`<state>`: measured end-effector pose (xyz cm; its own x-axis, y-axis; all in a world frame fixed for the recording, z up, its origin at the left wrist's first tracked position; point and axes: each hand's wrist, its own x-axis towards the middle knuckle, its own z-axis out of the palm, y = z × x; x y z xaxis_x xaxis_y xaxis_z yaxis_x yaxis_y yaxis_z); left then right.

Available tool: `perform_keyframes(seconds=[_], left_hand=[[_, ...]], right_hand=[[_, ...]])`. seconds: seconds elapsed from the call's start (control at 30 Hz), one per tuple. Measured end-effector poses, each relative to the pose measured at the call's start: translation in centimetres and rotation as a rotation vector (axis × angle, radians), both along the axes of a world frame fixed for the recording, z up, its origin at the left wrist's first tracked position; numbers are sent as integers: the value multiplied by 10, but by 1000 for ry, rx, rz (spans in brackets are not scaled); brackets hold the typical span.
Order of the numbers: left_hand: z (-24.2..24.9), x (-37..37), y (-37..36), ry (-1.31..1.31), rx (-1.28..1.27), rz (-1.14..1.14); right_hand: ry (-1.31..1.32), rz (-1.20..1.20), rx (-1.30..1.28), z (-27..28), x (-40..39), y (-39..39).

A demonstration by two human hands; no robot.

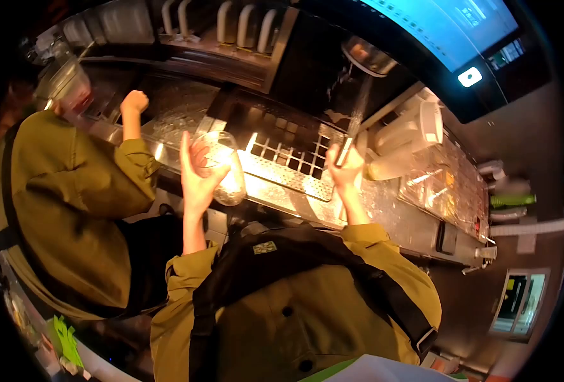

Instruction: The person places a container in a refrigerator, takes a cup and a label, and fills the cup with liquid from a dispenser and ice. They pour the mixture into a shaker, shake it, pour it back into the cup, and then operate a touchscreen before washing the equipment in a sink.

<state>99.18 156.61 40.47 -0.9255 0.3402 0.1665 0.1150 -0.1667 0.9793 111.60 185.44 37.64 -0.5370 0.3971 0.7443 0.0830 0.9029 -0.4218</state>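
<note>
My left hand (pixel 199 172) is wrapped round a clear, rounded cup (pixel 231 181), tilted and brightly lit. Its thumb and fingers press on the cup's sides near the rim. In my right hand (pixel 347 169) is the handle of a long-handled metal ladle or strainer (pixel 359 105). The tool points up and away from me, and its round head (pixel 368 57) is at the far end. Between my two hands lies a metal drip tray with a square grid (pixel 288 155), set into the counter.
A co-worker in an olive shirt (pixel 72 172) stands close on my left, one hand (pixel 134 102) over the counter. White pitchers (pixel 406 137) and a clear-covered tray of containers (pixel 447 188) stand at right. A lit screen (pixel 444 28) hangs above. Pale handles (pixel 247 25) line the back.
</note>
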Motion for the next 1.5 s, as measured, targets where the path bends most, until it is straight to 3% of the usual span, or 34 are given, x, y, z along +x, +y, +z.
perform_keyframes(seconds=[0.07,0.1,0.13,0.17,0.27,0.3,0.37,0.4,0.5,0.57,0.67,0.77,0.8,0.9,0.93,1.0,1.03,1.1,1.13,1.17,1.23,1.37,1.5], left_hand=[[3,2,2,97,14,5],[7,5,3,136,-61,34],[4,6,5,102,-45,13],[-11,8,6,-17,21,-53],[-17,19,8,-24,-34,-105],[-16,23,12,-74,16,-124],[-16,30,20,-40,-10,-119],[-16,32,24,-33,-34,-124],[-25,39,33,-50,-70,-108],[-28,41,41,-31,-95,-77],[-40,44,58,-15,-96,-36],[-53,48,74,26,-116,-22],[-60,47,80,34,-118,-27],[-73,45,87,99,-125,-30],[-68,42,88,141,-146,-35],[-46,50,90,205,-305,-33],[-54,49,89,215,-259,-41],[-67,51,91,218,-203,-14],[-78,50,90,291,-227,2],[-79,50,90,323,-280,10],[-64,54,91,320,-333,2],[-92,47,91,433,-256,40],[-88,54,92,407,-270,87]], right_hand=[[-57,-131,-114,19,1,3],[116,-118,-400,3,-9,15],[76,-144,-395,6,-8,28],[4,-329,-353,14,-10,35],[-33,-351,-441,-65,-12,127],[-312,-616,-252,-59,-8,124],[-500,-721,-336,-53,-13,125],[-526,-625,-477,-61,-10,135],[-572,-680,-439,-97,-9,160],[-374,-671,-420,-116,-5,177],[-177,-503,-604,-126,3,189],[-214,-509,-446,-140,9,192],[-332,-616,-421,-148,8,191],[-267,-692,-16,-140,22,144],[-337,-690,-259,-140,24,134],[-12,-596,-265,-118,37,72],[-288,-484,-308,-72,47,37],[-325,-385,-462,-77,57,-3],[-111,-283,-342,-120,59,-8],[-80,-162,-515,-95,55,-32],[-148,23,-336,-108,58,-45],[-258,17,-243,-124,64,-56],[-245,21,-231,-118,64,-57]])
